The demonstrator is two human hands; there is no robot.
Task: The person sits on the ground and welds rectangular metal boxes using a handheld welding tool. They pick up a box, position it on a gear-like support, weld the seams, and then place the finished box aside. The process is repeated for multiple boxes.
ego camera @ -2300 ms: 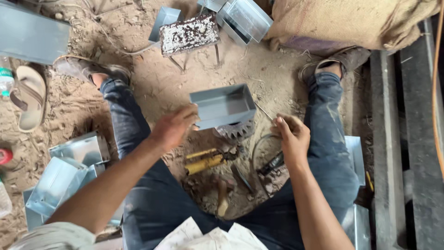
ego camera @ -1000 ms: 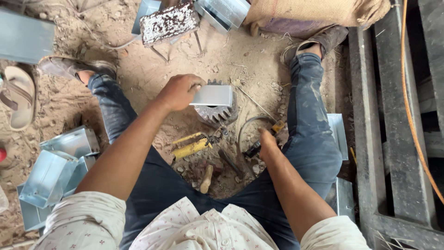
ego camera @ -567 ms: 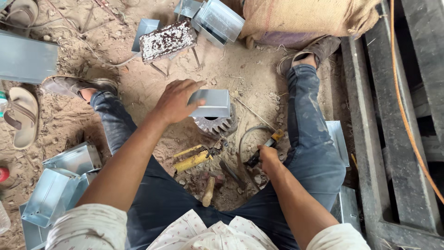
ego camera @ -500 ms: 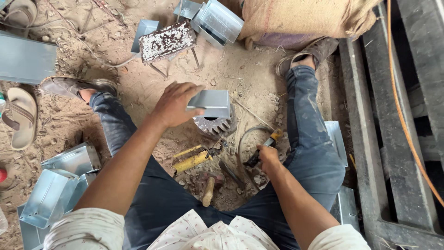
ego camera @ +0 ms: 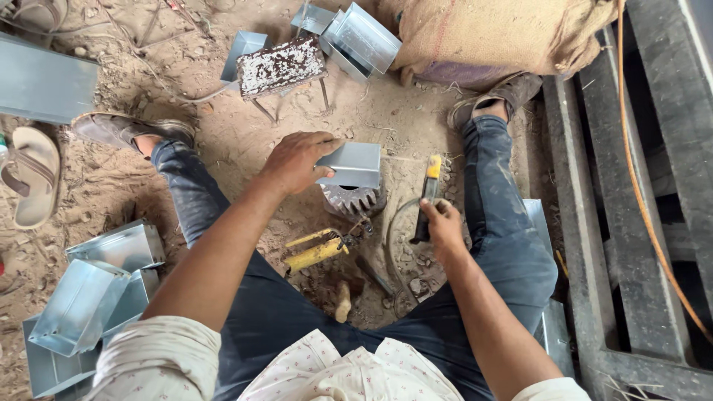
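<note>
Resting on a toothed grey metal gear wheel (ego camera: 352, 199) set in the sand between the legs, a small folded grey sheet-metal box (ego camera: 350, 164) is gripped at its near-left edge by the closed fingers of the left hand (ego camera: 298, 160). Just right of the gear, a dark tool with a yellow tip (ego camera: 426, 197) is clasped in the right hand (ego camera: 444, 229). Judged from this, the box is being steadied for working; the tool would need bringing to its edge.

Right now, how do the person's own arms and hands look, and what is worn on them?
Both forearms are bare. The left hand and right hand wear no gloves, and no rings or watch show. Short sleeves of a pale shirt with a tiny floral print end above the elbows.
</note>
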